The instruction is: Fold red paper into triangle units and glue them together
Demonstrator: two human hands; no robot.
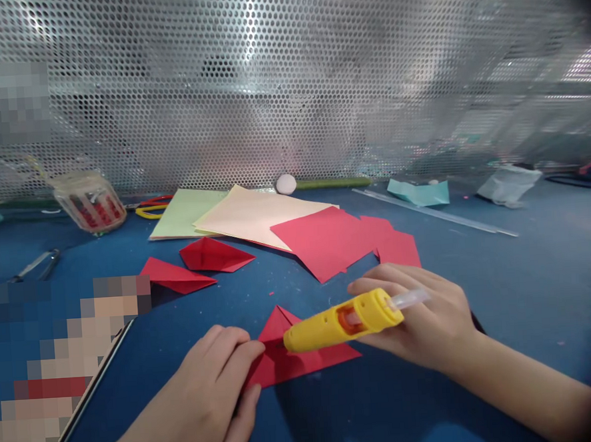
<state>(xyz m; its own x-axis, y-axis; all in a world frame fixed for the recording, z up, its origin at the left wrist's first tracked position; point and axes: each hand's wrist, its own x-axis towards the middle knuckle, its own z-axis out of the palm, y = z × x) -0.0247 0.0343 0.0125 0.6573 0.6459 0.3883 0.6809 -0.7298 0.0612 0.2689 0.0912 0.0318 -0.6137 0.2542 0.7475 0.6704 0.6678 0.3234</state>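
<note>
My right hand (pixel 426 313) is wrapped around a yellow hot glue gun (pixel 322 329), whose handle is mostly hidden behind the fingers. A clear glue stick (pixel 411 299) pokes out of its back end. The gun's front end is over a folded red paper (pixel 304 367) lying on the blue table. At that paper's left corner, my left hand (pixel 209 376) grips it, with fingers on top and the thumb by the near edge. Beyond the left hand lie two more folded red papers, one nearer (pixel 178 275) and one farther (pixel 215 254).
Red sheets (pixel 331 239), cream sheets (pixel 255 213) and green sheets (pixel 189 211) overlap farther back. A tilted jar (pixel 91 203), yellow-handled scissors (pixel 149 212), a white ball (pixel 286 184), clear sticks (pixel 440 215), teal paper (pixel 418 192) and a plastic bag (pixel 508 184) lie before the perforated metal panel (pixel 287 81).
</note>
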